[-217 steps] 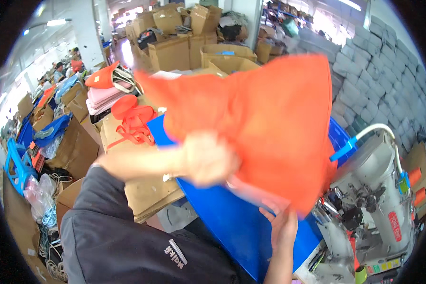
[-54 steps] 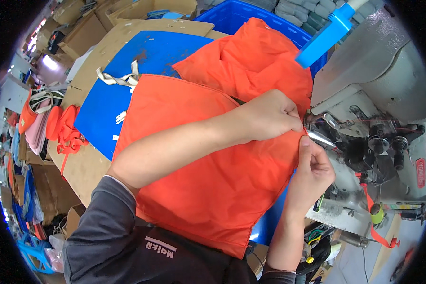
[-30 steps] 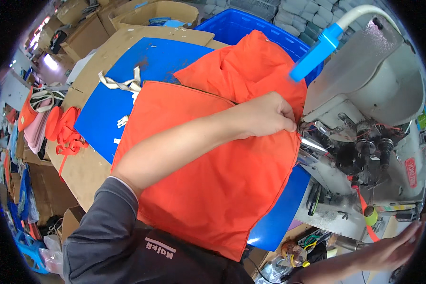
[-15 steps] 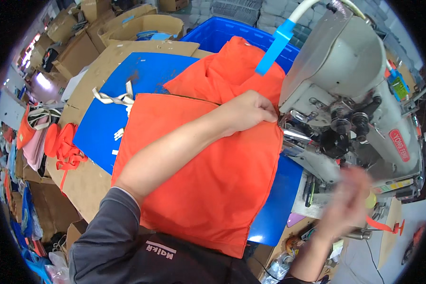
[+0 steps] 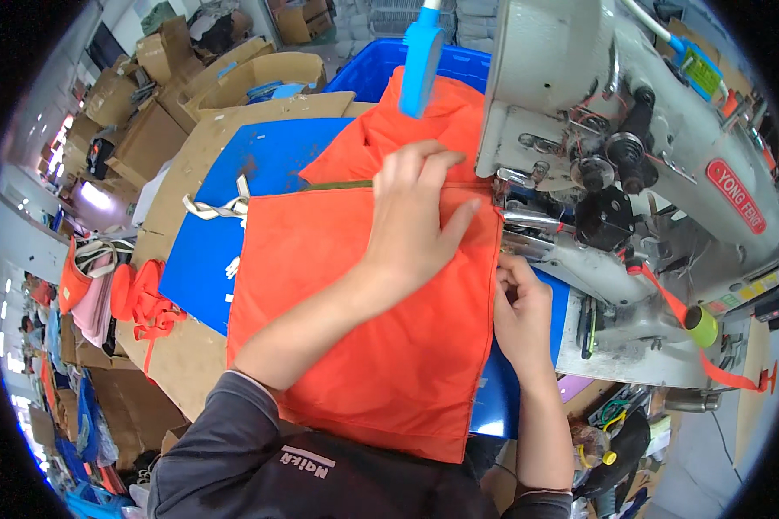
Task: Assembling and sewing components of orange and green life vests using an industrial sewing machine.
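Observation:
A square orange fabric panel (image 5: 355, 329) lies in front of me, its upper right corner close to the needle area of a grey industrial sewing machine (image 5: 571, 95). More bunched orange fabric (image 5: 450, 121) sits behind its top edge, where a strip of olive trim shows. My left hand (image 5: 414, 216) rests on the panel near that edge, fingers spread and thumb apart. At the panel's right edge, just below the machine's metal arm, my right hand (image 5: 521, 316) is closed with thumb and finger pinching the fabric.
Blue sheeting (image 5: 268, 156) covers part of a cardboard-topped table (image 5: 186, 363). White straps (image 5: 221, 208) lie on it. Behind stand a blue crate (image 5: 363, 65) and cardboard boxes (image 5: 255, 73). An orange ribbon (image 5: 666, 294) runs down the machine's right side; a blue-tipped hose (image 5: 421, 65) hangs above.
My left hand has let go of the panel's corner and spread out further left. My right hand has come from beside the machine to the panel's right edge. The view has shifted.

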`<state>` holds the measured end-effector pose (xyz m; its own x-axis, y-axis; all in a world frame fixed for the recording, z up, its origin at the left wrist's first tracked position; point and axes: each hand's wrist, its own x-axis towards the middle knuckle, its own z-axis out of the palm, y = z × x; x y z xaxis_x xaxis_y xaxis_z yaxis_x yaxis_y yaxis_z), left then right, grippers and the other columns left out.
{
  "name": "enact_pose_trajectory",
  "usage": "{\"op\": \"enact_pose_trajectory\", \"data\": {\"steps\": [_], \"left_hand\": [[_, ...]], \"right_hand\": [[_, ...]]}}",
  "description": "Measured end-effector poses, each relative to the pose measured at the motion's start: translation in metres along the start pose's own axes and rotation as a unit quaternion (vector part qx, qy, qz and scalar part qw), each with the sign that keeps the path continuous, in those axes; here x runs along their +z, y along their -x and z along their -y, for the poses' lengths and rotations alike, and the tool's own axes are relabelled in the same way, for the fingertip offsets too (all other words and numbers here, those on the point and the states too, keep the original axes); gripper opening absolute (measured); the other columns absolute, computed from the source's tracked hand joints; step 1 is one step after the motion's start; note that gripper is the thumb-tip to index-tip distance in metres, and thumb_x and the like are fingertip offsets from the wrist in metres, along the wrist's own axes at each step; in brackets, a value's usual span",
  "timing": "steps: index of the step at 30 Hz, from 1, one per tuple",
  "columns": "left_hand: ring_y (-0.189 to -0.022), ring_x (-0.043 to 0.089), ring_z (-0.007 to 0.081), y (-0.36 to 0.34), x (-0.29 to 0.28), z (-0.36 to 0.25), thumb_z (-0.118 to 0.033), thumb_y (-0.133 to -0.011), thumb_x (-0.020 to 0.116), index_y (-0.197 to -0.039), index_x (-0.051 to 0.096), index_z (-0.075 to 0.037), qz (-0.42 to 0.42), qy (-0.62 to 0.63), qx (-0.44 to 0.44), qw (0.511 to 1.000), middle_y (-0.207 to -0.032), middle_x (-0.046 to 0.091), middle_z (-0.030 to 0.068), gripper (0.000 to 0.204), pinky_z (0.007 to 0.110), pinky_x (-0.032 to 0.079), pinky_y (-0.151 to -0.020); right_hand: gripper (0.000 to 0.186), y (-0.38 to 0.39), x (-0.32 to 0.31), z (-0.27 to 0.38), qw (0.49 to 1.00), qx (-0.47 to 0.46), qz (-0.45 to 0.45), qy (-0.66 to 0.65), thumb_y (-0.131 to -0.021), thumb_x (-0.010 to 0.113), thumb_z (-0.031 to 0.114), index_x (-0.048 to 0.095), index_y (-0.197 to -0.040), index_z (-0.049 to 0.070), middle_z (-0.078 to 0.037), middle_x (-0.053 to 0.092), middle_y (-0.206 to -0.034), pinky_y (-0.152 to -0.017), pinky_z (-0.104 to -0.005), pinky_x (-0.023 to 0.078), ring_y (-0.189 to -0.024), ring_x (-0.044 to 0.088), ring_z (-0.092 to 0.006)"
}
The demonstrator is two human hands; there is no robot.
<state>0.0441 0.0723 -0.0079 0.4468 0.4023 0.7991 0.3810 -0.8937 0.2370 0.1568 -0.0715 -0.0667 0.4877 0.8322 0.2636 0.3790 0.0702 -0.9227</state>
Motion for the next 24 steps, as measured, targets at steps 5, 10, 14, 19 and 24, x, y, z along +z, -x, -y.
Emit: {"op": "enact_pose_trajectory", "data": {"steps": [5,10,14,19,24], "left_hand": [[-0.069,0.053,0.0162,0.026,-0.03,-0.044,-0.019,-0.072,0.084,-0.099,0.054,-0.004,0.169,0.172,-0.06,0.969,-0.081,0.053,0.0057,0.043,0.03,0.046,-0.059],[-0.063,0.048,0.0058,0.013,-0.032,-0.035,-0.006,-0.079,0.074,-0.096,0.055,-0.001,0.3,0.23,-0.226,0.898,-0.072,0.051,0.0002,0.026,0.022,0.042,-0.056],[-0.058,0.05,0.0056,0.014,-0.047,-0.045,-0.002,-0.081,0.069,-0.101,0.06,0.002,0.275,0.242,-0.216,0.905,-0.069,0.054,-0.0003,0.022,0.023,0.042,-0.053],[-0.056,0.052,0.0027,0.021,-0.052,-0.049,-0.001,-0.084,0.067,-0.105,0.064,0.004,0.256,0.237,-0.191,0.917,-0.068,0.059,-0.0019,0.021,0.021,0.042,-0.05],[-0.059,0.051,-0.0016,0.023,-0.057,-0.051,0.0,-0.088,0.065,-0.109,0.066,0.005,0.297,0.301,-0.265,0.867,-0.069,0.06,-0.0033,0.021,0.018,0.04,-0.051]], "right_hand": [[0.015,0.02,0.015,0.03,0.993,0.009,-0.053,-0.106,-0.093,0.059,-0.003,0.064,-0.107,-0.001,0.001,0.061,-0.072,-0.055,-0.0178,0.039,-0.063,0.049,-0.0007],[0.012,0.019,0.024,0.036,0.976,0.04,-0.088,-0.197,-0.098,0.056,0.0,0.064,-0.106,-0.002,0.004,0.061,-0.076,-0.055,-0.0158,0.037,-0.066,0.048,0.0019],[0.013,0.019,0.021,0.038,0.966,0.064,-0.084,-0.237,-0.097,0.058,0.002,0.064,-0.108,-0.002,0.004,0.061,-0.074,-0.053,-0.0165,0.036,-0.063,0.046,0.002],[0.017,0.023,0.02,0.036,0.982,0.045,-0.092,-0.156,-0.095,0.062,0.002,0.064,-0.112,-0.001,0.006,0.055,-0.066,-0.05,-0.0186,0.03,-0.058,0.04,0.0018],[0.018,0.025,0.022,0.036,0.988,0.02,-0.089,-0.126,-0.094,0.062,0.001,0.064,-0.112,-0.001,0.007,0.049,-0.064,-0.049,-0.019,0.028,-0.056,0.038,0.0007]]}}
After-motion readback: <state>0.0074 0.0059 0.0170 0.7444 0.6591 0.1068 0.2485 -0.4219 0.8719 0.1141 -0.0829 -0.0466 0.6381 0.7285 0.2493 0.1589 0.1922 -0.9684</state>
